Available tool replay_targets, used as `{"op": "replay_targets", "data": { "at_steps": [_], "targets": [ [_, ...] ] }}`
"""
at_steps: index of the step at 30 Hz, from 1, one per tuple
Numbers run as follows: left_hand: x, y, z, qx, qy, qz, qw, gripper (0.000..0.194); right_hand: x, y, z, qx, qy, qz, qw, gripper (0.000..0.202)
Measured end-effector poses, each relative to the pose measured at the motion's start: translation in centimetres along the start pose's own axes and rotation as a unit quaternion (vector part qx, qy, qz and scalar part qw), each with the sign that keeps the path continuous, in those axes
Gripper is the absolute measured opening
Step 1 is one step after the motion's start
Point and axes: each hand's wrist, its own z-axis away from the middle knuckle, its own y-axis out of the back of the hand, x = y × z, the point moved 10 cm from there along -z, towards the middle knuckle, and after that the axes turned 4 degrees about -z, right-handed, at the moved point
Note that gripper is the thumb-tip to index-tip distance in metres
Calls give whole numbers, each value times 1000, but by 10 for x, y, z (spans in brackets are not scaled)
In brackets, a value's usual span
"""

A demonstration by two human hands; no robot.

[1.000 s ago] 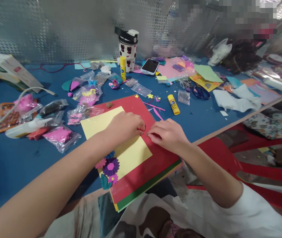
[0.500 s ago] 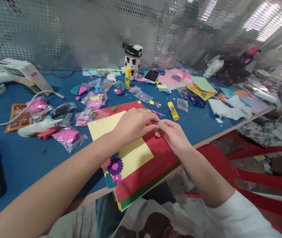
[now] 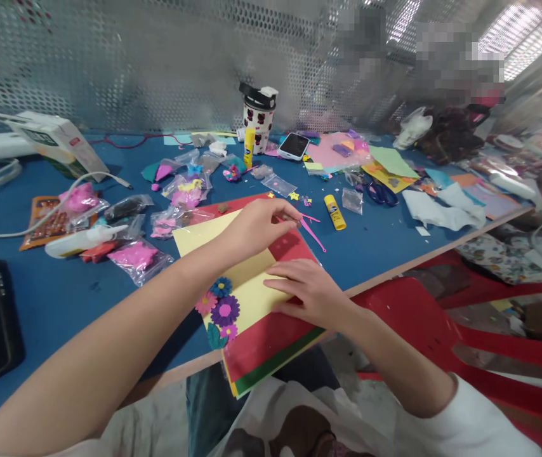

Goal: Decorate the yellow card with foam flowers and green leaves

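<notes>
A pale yellow sheet [image 3: 252, 297] lies at the centre of my remote view, paper flowers [image 3: 224, 310] clustered at its lower-left corner, atop a red sheet [image 3: 264, 346]. The right hand [image 3: 306, 289], fingers parted, rests over the yellow sheet's right end; the left hand [image 3: 268, 222], apart from it, curls above the sheet's far side, fingertips beside a pink strip [image 3: 313, 235]. Whether they grip it, I cannot tell. Around them stretches a blue tabletop [image 3: 370, 254], littered with paper scraps: a yellow glue stick [image 3: 334, 212] right of centre, bagged pink material [image 3: 138, 255] at left, a patterned tumbler [image 3: 257, 120] upper centre. Behind, I see a perforated metal screen [image 3: 166, 70] spanning the upper frame; a red chair [image 3: 404, 317] stands at lower right.
</notes>
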Motion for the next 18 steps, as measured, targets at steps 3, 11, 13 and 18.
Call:
{"op": "replay_targets", "data": {
  "at_steps": [3, 11, 13, 18],
  "targets": [
    [-2, 5, 1, 15, 9, 10, 1000, 13, 4, -2, -4, 4, -9, 33, 999, 37],
    [-12, 2, 6, -13, 27, 34, 999, 15, 30, 18, -7, -26, -54, 33, 998, 28],
    [-18, 2, 11, -13, 56, 100, 993, 22, 37, 31, -11, 14, -57, -1, 998, 25],
    [-34, 2, 39, 35, 180, 350, 919, 36, 43, 67, -32, 189, -31, -46, 980, 31]
  ]
}}
